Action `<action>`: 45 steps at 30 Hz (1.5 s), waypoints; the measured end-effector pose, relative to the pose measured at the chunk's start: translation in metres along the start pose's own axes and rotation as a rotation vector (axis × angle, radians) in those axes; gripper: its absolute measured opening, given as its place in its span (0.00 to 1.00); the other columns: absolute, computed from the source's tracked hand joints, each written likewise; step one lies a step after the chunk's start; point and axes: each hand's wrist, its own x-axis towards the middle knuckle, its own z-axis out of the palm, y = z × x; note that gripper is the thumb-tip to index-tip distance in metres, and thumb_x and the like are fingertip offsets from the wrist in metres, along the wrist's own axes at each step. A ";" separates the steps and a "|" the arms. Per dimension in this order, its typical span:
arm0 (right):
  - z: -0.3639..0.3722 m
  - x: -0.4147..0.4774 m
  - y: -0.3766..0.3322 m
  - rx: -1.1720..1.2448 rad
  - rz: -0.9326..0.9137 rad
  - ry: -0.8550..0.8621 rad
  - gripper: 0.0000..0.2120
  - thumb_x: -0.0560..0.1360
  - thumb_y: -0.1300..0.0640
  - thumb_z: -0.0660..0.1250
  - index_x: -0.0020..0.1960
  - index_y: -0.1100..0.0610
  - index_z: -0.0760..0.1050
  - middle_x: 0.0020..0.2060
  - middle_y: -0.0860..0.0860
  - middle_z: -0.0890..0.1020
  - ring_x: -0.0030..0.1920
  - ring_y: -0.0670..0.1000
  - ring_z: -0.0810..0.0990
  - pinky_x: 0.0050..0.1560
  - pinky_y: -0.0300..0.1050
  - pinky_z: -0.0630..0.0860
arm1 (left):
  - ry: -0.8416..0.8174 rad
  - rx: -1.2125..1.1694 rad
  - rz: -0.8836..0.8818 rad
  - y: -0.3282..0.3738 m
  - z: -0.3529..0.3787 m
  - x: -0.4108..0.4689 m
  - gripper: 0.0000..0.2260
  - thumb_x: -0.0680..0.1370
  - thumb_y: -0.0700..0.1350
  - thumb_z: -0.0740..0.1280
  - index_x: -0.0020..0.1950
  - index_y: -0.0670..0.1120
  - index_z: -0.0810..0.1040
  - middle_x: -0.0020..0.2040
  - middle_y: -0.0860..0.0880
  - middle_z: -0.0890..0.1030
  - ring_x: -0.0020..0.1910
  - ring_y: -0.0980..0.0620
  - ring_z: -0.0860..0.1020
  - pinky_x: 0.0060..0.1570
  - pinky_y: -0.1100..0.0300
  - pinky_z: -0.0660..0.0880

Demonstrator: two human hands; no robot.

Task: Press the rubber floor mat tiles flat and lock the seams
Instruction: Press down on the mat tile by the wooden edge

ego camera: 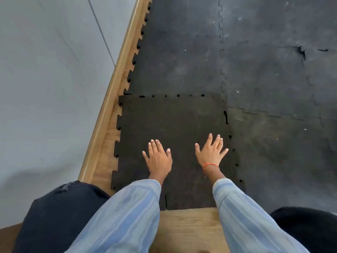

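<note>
A dark rubber mat tile point(173, 121) with jigsaw edges lies nearest me. My left hand point(158, 157) rests flat on it, fingers spread, palm down. My right hand point(211, 152), with a red thread at the wrist, lies flat near the tile's right edge. The far seam point(171, 96) shows small gaps where the teeth meet the tile beyond point(178, 52). The right seam point(226, 117) has an open slit against the neighbouring tile point(277, 152). Neither hand holds anything.
More grey, scuffed tiles point(273, 52) cover the floor ahead and to the right. A wooden skirting board point(109, 105) and a pale wall point(45, 88) run along the left. Bare wooden floor point(187, 227) shows between my knees point(60, 212).
</note>
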 end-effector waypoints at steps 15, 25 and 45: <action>0.019 0.037 0.052 -0.001 0.211 0.091 0.59 0.64 0.23 0.59 0.76 0.66 0.50 0.73 0.62 0.63 0.73 0.62 0.60 0.75 0.61 0.50 | 0.267 -0.024 -0.275 -0.068 0.024 0.055 0.39 0.75 0.70 0.52 0.79 0.51 0.45 0.78 0.37 0.43 0.77 0.36 0.42 0.72 0.36 0.44; 0.015 0.029 0.058 -0.046 0.219 0.104 0.58 0.62 0.23 0.62 0.75 0.66 0.55 0.67 0.62 0.68 0.68 0.62 0.66 0.71 0.57 0.60 | 0.249 -0.104 -0.407 -0.081 0.003 0.075 0.48 0.69 0.74 0.58 0.79 0.49 0.45 0.76 0.32 0.49 0.76 0.33 0.48 0.71 0.36 0.46; 0.018 -0.020 0.054 0.071 0.371 0.147 0.57 0.56 0.24 0.67 0.68 0.66 0.65 0.59 0.59 0.71 0.62 0.61 0.68 0.65 0.58 0.64 | 0.257 -0.087 -0.349 -0.099 -0.008 0.079 0.50 0.64 0.75 0.64 0.78 0.50 0.51 0.75 0.33 0.53 0.74 0.32 0.53 0.70 0.36 0.55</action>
